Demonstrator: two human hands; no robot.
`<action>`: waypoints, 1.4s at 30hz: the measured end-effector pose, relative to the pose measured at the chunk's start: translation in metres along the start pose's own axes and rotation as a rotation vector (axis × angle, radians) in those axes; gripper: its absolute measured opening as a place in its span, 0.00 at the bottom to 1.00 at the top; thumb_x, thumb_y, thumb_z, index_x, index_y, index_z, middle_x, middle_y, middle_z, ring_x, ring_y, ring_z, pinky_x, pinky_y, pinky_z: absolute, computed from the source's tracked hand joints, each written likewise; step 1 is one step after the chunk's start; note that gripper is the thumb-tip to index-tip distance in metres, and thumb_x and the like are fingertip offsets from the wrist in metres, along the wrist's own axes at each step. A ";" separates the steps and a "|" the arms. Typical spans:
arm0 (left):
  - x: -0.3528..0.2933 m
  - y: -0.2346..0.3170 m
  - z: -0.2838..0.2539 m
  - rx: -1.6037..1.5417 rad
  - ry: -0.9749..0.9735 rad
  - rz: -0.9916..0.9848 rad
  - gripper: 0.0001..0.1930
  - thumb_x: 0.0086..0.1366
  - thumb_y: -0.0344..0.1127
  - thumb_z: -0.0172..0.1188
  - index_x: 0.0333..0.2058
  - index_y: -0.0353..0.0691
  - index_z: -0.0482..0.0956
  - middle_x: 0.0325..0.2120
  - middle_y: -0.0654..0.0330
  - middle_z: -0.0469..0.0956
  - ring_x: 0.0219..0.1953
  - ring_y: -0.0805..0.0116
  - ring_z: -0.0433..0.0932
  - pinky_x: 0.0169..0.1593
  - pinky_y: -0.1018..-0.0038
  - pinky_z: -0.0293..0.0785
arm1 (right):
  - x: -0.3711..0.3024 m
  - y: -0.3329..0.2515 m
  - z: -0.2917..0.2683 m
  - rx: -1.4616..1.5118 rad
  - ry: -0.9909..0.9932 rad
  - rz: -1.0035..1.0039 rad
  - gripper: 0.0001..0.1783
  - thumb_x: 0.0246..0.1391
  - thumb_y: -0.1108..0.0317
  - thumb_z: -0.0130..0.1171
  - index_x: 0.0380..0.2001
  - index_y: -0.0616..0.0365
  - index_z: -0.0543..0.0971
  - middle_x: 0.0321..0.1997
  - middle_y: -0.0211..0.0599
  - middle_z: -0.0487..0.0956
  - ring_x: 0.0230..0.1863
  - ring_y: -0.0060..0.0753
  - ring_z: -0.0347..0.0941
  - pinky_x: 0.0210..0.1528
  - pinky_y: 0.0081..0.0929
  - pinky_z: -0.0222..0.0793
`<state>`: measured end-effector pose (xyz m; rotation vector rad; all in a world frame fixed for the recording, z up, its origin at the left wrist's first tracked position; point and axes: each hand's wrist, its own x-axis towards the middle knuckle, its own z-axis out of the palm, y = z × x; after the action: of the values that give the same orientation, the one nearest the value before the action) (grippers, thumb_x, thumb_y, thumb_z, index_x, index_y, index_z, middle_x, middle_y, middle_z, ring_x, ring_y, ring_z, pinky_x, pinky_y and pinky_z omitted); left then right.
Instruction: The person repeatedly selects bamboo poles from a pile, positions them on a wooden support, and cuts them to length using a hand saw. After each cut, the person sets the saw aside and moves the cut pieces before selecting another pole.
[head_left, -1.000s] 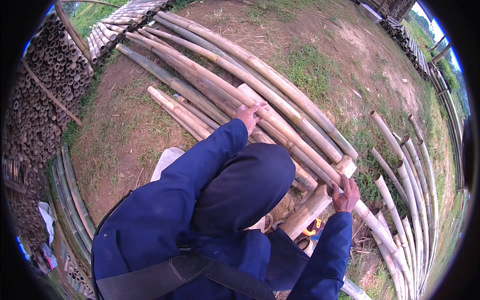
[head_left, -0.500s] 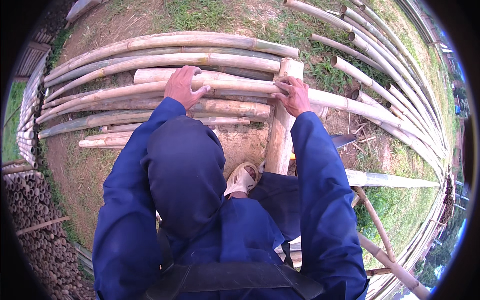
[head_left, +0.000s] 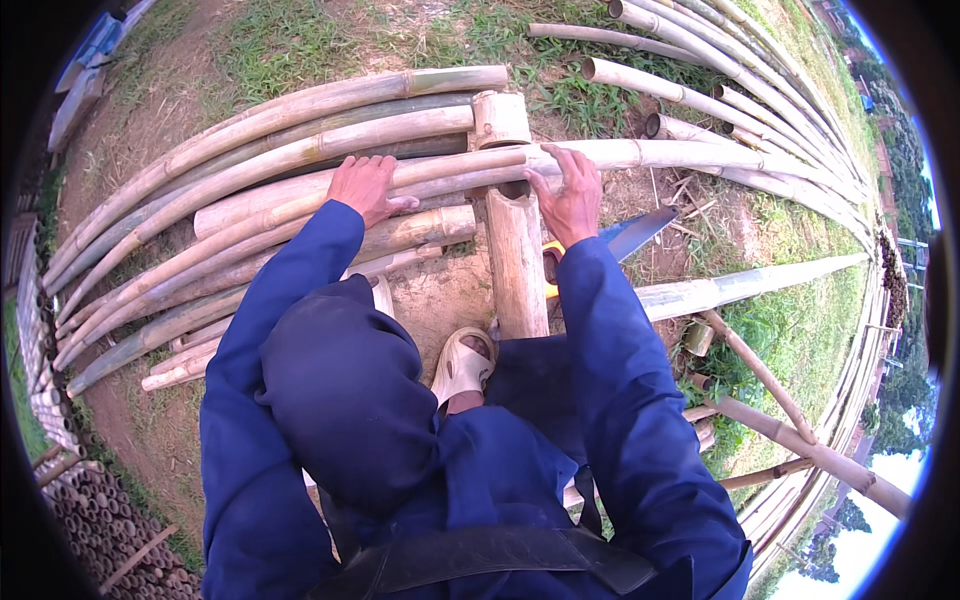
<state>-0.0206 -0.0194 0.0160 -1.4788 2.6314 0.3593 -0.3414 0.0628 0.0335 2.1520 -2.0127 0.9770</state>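
Head view shows both hands on one long bamboo pole (head_left: 640,155) lying across a thick log (head_left: 515,255): left hand (head_left: 365,188) rests flat and open, right hand (head_left: 572,195) grips it. The pole seems being positioned; next it needs steady, even sliding.

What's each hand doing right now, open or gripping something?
Left hand: open, palm down on the long bamboo pole, not wrapped around it.
Right hand: fingers curled over the same pole, above the short bamboo support.
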 end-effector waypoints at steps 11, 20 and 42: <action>0.016 0.006 -0.021 -0.185 -0.179 -0.047 0.39 0.47 0.57 0.74 0.54 0.37 0.81 0.51 0.42 0.82 0.54 0.45 0.80 0.58 0.55 0.76 | -0.168 0.060 -0.017 0.089 -0.492 0.650 0.19 0.58 0.64 0.65 0.49 0.62 0.79 0.41 0.51 0.86 0.44 0.50 0.84 0.49 0.41 0.77; 0.021 0.003 -0.035 -0.167 -0.228 -0.027 0.31 0.46 0.50 0.73 0.44 0.30 0.82 0.44 0.37 0.82 0.50 0.41 0.81 0.56 0.55 0.77 | -0.158 0.063 0.016 0.021 -0.730 0.498 0.20 0.59 0.59 0.59 0.50 0.60 0.79 0.45 0.60 0.83 0.49 0.61 0.80 0.52 0.52 0.75; 0.057 -0.049 -0.087 -0.093 -0.093 -0.066 0.41 0.47 0.49 0.75 0.59 0.34 0.77 0.51 0.39 0.81 0.56 0.43 0.79 0.61 0.57 0.73 | -0.099 0.053 -0.033 -0.109 -0.645 0.750 0.27 0.48 0.56 0.68 0.49 0.62 0.78 0.43 0.57 0.84 0.49 0.57 0.82 0.53 0.47 0.75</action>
<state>-0.0064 -0.1136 0.0805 -1.5323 2.5187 0.5371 -0.3993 0.1564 -0.0064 1.7949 -3.1981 0.1322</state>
